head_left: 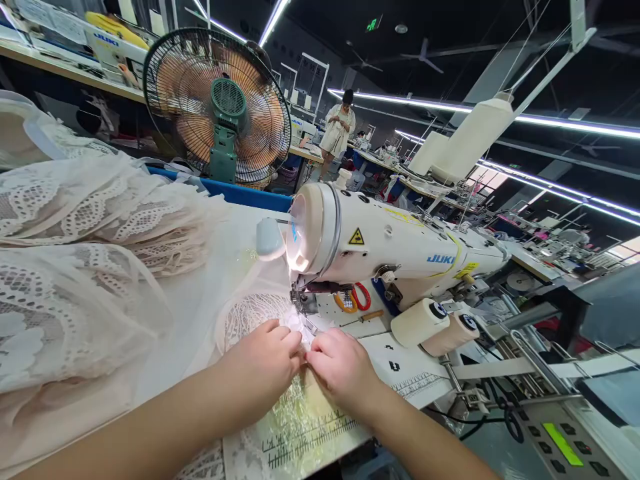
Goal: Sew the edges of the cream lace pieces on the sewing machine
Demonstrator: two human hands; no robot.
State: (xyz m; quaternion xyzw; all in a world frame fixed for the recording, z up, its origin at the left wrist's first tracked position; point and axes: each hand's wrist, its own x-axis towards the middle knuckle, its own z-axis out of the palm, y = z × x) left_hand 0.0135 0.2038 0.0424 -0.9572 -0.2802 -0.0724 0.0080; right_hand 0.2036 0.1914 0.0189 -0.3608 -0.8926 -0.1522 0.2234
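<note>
A white JUKI sewing machine [380,240] stands before me, its lamp lighting the needle area and presser foot [305,301]. Pale lace fabric [255,313] lies under and left of the foot. My left hand [267,363] is closed on the fabric's edge just in front of the foot, fingertips pinched together. Close beside it, my right hand [345,370] also pinches the edge, thumb and fingers curled. The bit of cloth between the fingertips is mostly hidden.
Piled lace garments [90,233] cover the table's left side. Two thread cones [420,322] and red-handled scissors [361,297] sit right of the needle. A large fan [220,107] stands behind, and a person [340,130] stands farther back. A control panel [560,440] is at lower right.
</note>
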